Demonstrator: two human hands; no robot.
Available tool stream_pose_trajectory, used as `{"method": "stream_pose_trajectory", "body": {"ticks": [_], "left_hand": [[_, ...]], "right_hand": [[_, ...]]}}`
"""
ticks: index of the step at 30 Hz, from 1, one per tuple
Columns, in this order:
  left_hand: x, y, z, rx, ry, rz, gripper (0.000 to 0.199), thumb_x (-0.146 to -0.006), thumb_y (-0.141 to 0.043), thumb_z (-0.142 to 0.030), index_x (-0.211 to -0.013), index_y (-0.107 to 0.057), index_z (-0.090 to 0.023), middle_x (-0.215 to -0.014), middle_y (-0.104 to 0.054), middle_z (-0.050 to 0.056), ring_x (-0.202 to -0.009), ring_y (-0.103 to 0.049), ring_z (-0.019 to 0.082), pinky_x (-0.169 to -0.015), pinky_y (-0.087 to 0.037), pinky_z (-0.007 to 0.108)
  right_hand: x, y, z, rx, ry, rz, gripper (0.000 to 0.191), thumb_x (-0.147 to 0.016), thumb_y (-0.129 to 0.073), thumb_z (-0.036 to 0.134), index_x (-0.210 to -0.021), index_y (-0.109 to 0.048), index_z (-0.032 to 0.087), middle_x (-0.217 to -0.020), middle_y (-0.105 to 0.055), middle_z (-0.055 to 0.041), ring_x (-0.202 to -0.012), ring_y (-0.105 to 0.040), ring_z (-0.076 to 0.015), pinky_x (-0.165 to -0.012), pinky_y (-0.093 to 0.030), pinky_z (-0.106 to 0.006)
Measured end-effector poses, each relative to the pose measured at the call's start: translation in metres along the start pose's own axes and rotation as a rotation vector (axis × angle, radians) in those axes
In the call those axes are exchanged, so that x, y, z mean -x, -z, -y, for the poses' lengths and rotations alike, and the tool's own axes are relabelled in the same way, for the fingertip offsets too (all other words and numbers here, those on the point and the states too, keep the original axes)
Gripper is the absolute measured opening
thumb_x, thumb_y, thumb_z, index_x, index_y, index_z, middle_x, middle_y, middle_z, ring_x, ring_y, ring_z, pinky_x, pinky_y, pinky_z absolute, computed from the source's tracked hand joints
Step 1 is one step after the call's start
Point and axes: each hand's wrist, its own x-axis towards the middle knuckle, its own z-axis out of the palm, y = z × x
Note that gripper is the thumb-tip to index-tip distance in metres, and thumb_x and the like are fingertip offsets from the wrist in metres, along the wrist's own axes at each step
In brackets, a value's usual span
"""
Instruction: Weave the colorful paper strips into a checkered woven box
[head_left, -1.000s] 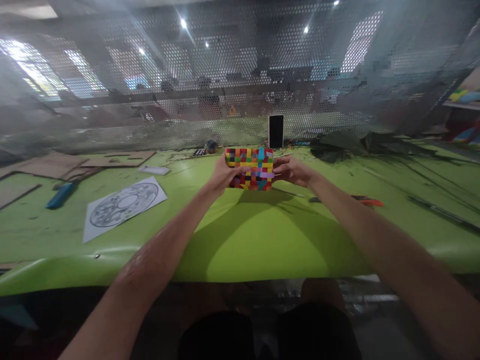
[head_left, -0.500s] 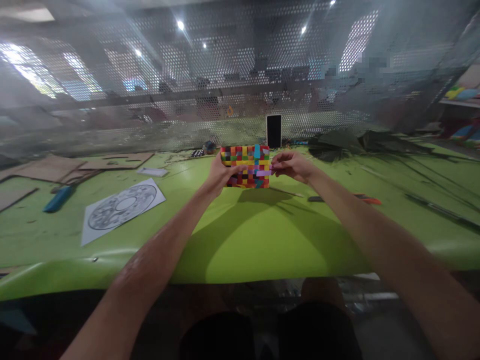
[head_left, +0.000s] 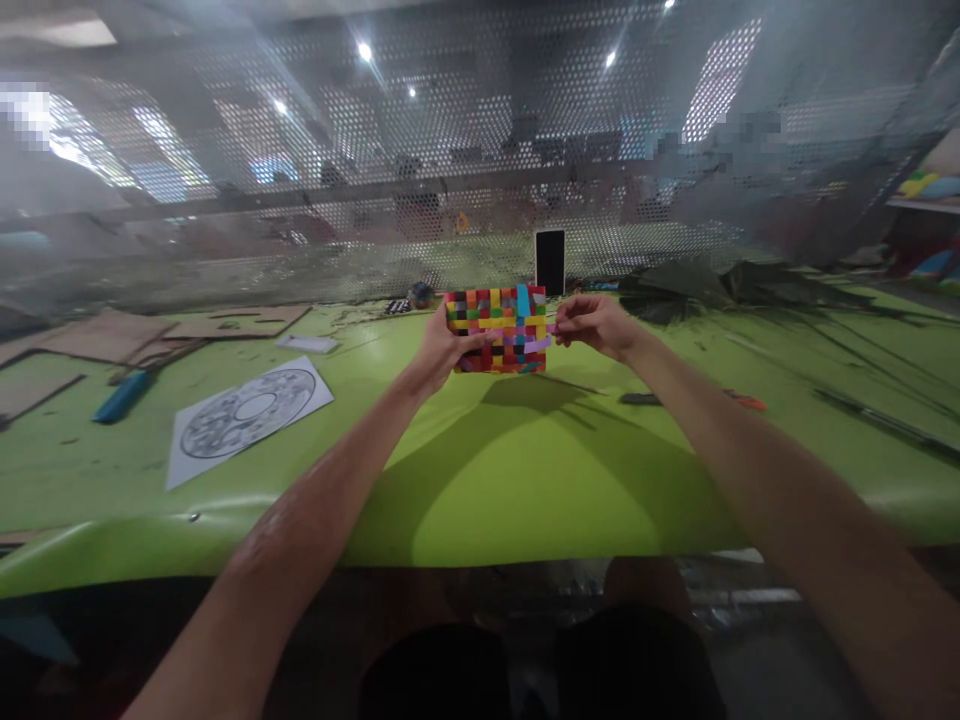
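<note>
My left hand (head_left: 444, 348) grips a woven piece (head_left: 504, 357) of many-coloured strips by its left side, thumb across the front. It is held upright above the green tabletop and casts a shadow below. At its right side, my right hand (head_left: 596, 325) pinches the end of a purple strip (head_left: 555, 329) between thumb and fingertips. That strip runs from the weave to my fingers. Another loose lilac strip end (head_left: 537, 346) sticks out just below. The back of the woven piece is hidden from me.
A phone-like dark panel (head_left: 550, 262) stands behind the weave. On the left lie a printed paper (head_left: 247, 418), a blue-handled tool (head_left: 121, 396) and cardboard (head_left: 97, 338). Orange-handled scissors (head_left: 742, 400) lie partly behind my right forearm, with dark green leaves (head_left: 675, 290) farther back. Perforated mesh (head_left: 450, 190) borders the table.
My right hand has moved slightly right, away from the weave's edge, and a short length of purple strip now shows between them. My left hand keeps its hold.
</note>
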Motion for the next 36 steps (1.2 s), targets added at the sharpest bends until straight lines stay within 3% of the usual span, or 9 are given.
{"method": "stream_pose_trajectory", "body": {"ticks": [9, 20, 30, 36], "left_hand": [[0.004, -0.001, -0.011, -0.027, -0.003, -0.047, 0.07, -0.051, -0.098, -0.026, -0.108, -0.056, -0.022, -0.111, -0.076, 0.009, -0.099, -0.075, 0.031, -0.081, -0.067, 0.045], [-0.002, 0.001, -0.002, -0.048, -0.008, -0.18, 0.058, -0.053, -0.092, -0.02, -0.102, -0.062, -0.02, -0.107, -0.076, 0.007, -0.097, -0.074, 0.026, -0.089, -0.064, 0.045], [-0.005, 0.006, 0.001, -0.058, 0.056, -0.135, 0.067, -0.05, -0.097, -0.026, -0.109, -0.064, -0.02, -0.115, -0.075, 0.01, -0.102, -0.074, 0.028, -0.089, -0.064, 0.046], [-0.006, 0.004, 0.009, -0.03, 0.046, -0.081, 0.057, -0.055, -0.093, -0.022, -0.104, -0.064, -0.02, -0.106, -0.076, 0.008, -0.097, -0.075, 0.026, -0.092, -0.063, 0.047]], "right_hand": [[0.001, 0.009, 0.003, 0.007, 0.055, -0.037, 0.016, -0.06, -0.081, 0.013, -0.071, -0.069, 0.017, -0.066, -0.065, -0.0027, -0.062, -0.062, -0.0166, -0.062, -0.051, -0.034], [0.001, 0.006, 0.008, 0.077, 0.042, -0.075, 0.024, -0.052, -0.089, 0.019, -0.069, -0.071, 0.019, -0.065, -0.066, -0.0029, -0.061, -0.059, -0.0169, -0.057, -0.052, -0.032], [-0.001, 0.006, 0.004, 0.094, 0.011, -0.074, 0.033, -0.062, -0.089, 0.019, -0.092, -0.076, 0.02, -0.088, -0.073, -0.0058, -0.068, -0.067, -0.0177, -0.061, -0.056, -0.033], [-0.001, 0.005, 0.003, 0.209, -0.056, -0.042, 0.03, -0.065, -0.088, 0.018, -0.093, -0.077, 0.017, -0.09, -0.075, -0.0103, -0.072, -0.069, -0.0207, -0.063, -0.059, -0.036]]}}
